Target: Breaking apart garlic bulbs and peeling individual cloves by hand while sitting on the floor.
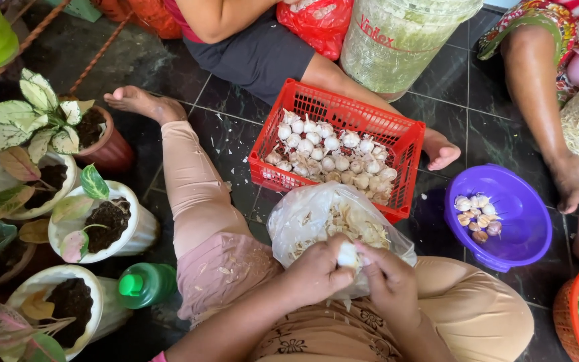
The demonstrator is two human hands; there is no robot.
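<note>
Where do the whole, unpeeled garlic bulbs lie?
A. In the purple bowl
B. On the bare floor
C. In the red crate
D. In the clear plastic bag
C: the red crate holds the pile of whole garlic bulbs, while the purple bowl has only a few cloves.

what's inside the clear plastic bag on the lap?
The plastic bag holds a heap of pale garlic skins. The left hand and right hand cover its near edge, hiding what's beneath.

A single head-worn camera looks steeply down, close over the person's lap, toward the dark tiled floor [464,94] ahead.
</note>
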